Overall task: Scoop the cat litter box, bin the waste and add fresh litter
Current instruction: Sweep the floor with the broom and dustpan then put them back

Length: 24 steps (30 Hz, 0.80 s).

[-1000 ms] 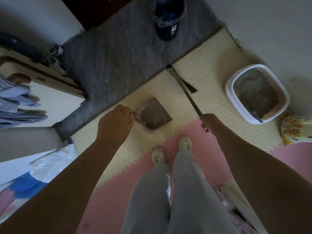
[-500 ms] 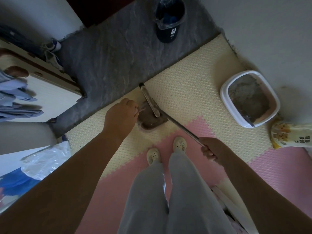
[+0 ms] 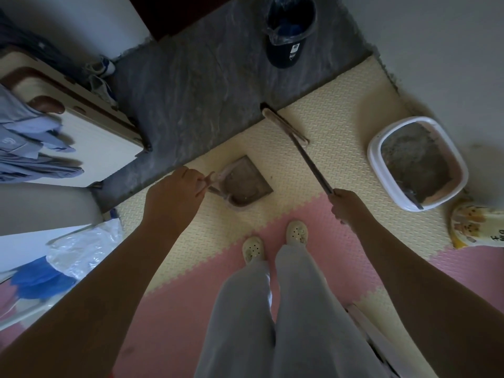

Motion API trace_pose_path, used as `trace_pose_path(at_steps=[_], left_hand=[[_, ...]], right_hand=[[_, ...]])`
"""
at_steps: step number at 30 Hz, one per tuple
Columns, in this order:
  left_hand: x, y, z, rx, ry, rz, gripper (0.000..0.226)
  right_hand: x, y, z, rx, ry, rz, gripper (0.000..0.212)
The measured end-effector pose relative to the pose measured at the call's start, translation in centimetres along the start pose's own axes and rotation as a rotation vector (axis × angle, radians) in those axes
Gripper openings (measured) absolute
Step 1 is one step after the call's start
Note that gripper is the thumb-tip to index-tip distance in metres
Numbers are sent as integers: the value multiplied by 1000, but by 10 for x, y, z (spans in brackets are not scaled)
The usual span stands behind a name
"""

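Note:
My left hand (image 3: 173, 199) grips the handle of a brown dustpan (image 3: 245, 184) that rests on the cream foam mat with grit in it. My right hand (image 3: 347, 204) holds the long handle of a broom (image 3: 305, 156); its head (image 3: 283, 124) lies on the mat near the stone floor's edge, away from the dustpan. A white litter box (image 3: 375, 159) full of grey litter stands at the right by the wall, with a dark scoop (image 3: 411, 199) lying in it. A dark bin (image 3: 286, 54) lined with a plastic bag stands at the top on the stone floor.
A yellow litter bag (image 3: 477, 227) lies right of the litter box. A cream cabinet (image 3: 81, 137) with blue clothes on it is at the left. Plastic bags (image 3: 79, 252) lie at the lower left. My feet (image 3: 275, 241) stand on the pink mat.
The broom head has swung away from over the dustpan, up and right to the mat's edge. My right hand rose with it. My left hand keeps hold of the dustpan.

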State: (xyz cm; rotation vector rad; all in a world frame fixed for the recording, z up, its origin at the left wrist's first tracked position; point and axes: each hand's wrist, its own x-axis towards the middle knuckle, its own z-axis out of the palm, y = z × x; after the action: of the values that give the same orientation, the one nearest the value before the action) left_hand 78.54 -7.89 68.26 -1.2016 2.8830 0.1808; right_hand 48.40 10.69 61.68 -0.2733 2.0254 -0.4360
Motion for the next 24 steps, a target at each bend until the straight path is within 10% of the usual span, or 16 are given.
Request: trace_pose_path(at_steps=[13, 24], left_hand=[[24, -17, 25, 16, -14, 131, 43], [-6, -30, 14, 16, -30, 227, 32]], right_hand=[[-14, -3, 88, 114, -235, 216, 20], [-103, 25, 23, 395, -307, 221, 19]])
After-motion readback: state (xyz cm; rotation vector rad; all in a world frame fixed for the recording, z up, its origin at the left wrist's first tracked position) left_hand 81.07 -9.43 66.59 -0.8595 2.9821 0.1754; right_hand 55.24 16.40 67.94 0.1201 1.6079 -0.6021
